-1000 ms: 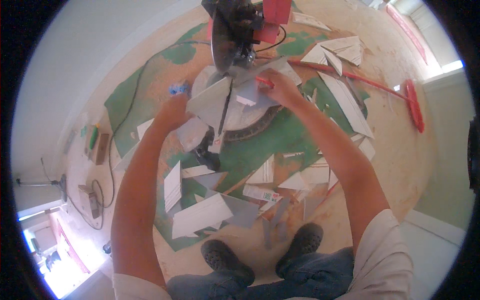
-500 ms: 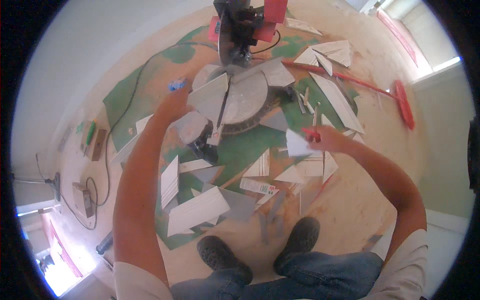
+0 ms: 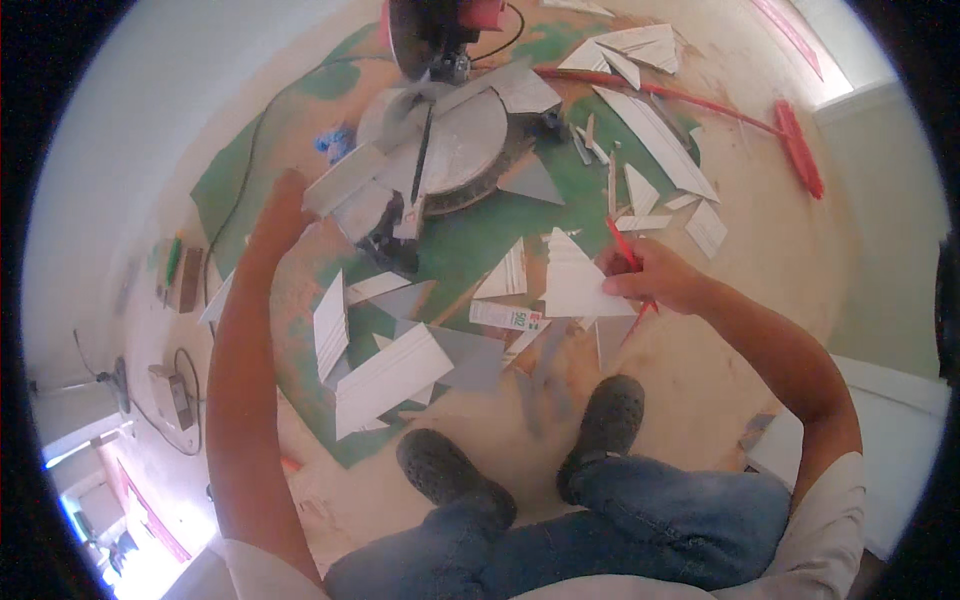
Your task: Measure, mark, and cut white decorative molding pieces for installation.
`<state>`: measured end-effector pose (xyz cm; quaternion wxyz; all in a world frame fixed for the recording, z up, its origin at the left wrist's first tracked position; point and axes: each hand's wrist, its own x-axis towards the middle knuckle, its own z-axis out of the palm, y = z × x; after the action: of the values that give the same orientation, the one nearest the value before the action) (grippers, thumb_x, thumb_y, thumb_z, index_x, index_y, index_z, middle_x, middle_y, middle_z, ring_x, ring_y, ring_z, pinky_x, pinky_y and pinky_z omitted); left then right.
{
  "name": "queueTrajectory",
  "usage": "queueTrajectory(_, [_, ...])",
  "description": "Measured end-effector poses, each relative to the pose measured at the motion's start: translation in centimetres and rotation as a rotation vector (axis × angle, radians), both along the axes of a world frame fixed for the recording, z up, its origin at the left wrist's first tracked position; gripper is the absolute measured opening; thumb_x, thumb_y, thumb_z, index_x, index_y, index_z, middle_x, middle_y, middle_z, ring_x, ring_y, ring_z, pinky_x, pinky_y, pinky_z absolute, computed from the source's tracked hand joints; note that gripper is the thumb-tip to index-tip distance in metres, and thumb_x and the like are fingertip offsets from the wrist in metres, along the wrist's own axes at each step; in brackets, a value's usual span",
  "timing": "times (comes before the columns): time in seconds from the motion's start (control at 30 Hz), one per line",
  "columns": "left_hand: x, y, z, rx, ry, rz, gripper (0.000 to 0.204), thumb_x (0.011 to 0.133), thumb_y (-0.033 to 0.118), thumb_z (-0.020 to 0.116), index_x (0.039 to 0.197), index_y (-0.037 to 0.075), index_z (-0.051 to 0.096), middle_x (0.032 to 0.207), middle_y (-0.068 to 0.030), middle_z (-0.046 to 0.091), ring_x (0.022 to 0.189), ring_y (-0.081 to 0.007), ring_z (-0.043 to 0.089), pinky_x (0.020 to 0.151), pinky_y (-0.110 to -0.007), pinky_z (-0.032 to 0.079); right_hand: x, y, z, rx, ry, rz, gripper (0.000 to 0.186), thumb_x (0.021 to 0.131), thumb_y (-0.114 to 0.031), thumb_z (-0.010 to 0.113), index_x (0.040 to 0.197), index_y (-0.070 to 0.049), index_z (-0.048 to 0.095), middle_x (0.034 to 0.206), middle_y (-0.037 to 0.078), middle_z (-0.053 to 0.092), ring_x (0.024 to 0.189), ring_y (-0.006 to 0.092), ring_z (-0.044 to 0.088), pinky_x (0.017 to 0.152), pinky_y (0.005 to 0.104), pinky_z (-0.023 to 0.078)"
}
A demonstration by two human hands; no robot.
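My left hand (image 3: 290, 200) is at the left end of the pale board piece (image 3: 335, 175) lying angled across the mitre saw table (image 3: 470, 140); its fingertips are partly hidden. The saw's blade and head (image 3: 420, 35) stand raised above. My right hand (image 3: 645, 275) is closed on a white grooved triangular offcut (image 3: 570, 280) and a thin red tool (image 3: 622, 240), perhaps a pencil, over the scrap pile. A crumpled blue item (image 3: 332, 143) lies left of the saw.
White and grey offcuts (image 3: 390, 380) and a white tube (image 3: 505, 316) lie on a green sheet (image 3: 245, 170) around my feet. A red broom (image 3: 795, 150) lies at right, wooden blocks and a green tool (image 3: 173, 255) at left, with a cord along the floor. A doorway is at lower left.
My right hand has moved from the saw table down and right with the offcut and red tool, turning the offcut. My left hand stayed by the board. The view has shifted.
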<state>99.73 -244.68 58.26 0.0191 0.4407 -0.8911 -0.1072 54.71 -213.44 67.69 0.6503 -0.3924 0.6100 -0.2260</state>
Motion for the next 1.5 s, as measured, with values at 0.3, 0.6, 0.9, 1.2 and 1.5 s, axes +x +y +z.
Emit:
queueTrajectory(0.3, [3.8, 4.8, 4.6, 0.217, -0.108, 0.179, 0.054, 0.068, 0.009, 0.079, 0.116, 0.003, 0.055, 0.122, -0.0201, 0.058, 0.115, -0.0397, 0.054, 0.094, -0.046, 0.044, 2.4, -0.9, 0.5, -0.041, -0.078, 0.073, 0.03, 0.077, -0.009, 0.078, 0.1, -0.006, 0.058, 0.089, -0.002, 0.056, 0.078, 0.006, 0.053, 0.067, 0.0219, 0.042])
queueTrajectory(0.6, [3.8, 7.4, 4.1, 0.165, -0.337, -0.014, 0.04, 0.073, 0.006, 0.074, 0.109, 0.004, 0.057, 0.111, -0.0186, 0.064, 0.105, -0.0389, 0.061, 0.087, -0.046, 0.049, 5.4, -1.4, 3.8, -0.149, -0.149, 0.124, 0.032, 0.074, -0.01, 0.084, 0.096, -0.004, 0.063, 0.091, 0.0, 0.063, 0.08, 0.0077, 0.059, 0.07, 0.0242, 0.05])
queueTrajectory(0.9, [7.1, 7.8, 0.5, 0.304, -0.55, 0.116, 0.066, 0.06, 0.008, 0.083, 0.12, 0.002, 0.054, 0.119, -0.0222, 0.061, 0.112, -0.0403, 0.059, 0.095, -0.048, 0.048, 6.5, -1.4, 6.1, -0.293, -0.069, 0.256, 0.026, 0.075, -0.01, 0.081, 0.093, -0.005, 0.064, 0.095, -0.001, 0.062, 0.084, 0.0071, 0.056, 0.07, 0.0231, 0.047])
queueTrajectory(1.2, [15.2, 6.3, -5.8, 0.241, -0.458, 0.13, 0.076, 0.063, 0.005, 0.08, 0.134, 0.003, 0.05, 0.125, -0.0233, 0.059, 0.117, -0.0402, 0.056, 0.099, -0.046, 0.046, 7.4, -2.1, 5.7, -0.43, 0.184, 0.365, 0.025, 0.073, -0.01, 0.082, 0.092, -0.01, 0.066, 0.094, -0.003, 0.062, 0.068, 0.0042, 0.051, 0.055, 0.0205, 0.037])
queueTrajectory(1.5, [12.6, 8.6, -3.7, -0.154, -0.218, 0.281, 0.057, 0.072, 0.008, 0.077, 0.123, 0.004, 0.053, 0.118, -0.0202, 0.06, 0.112, -0.0371, 0.058, 0.096, -0.046, 0.047, 5.0, 0.4, -4.5, -0.12, 0.515, 0.689, 0.033, 0.087, -0.039, 0.065, 0.111, -0.016, 0.068, 0.092, 0.01, 0.069, 0.081, 0.0231, 0.066, 0.074, 0.0373, 0.052])
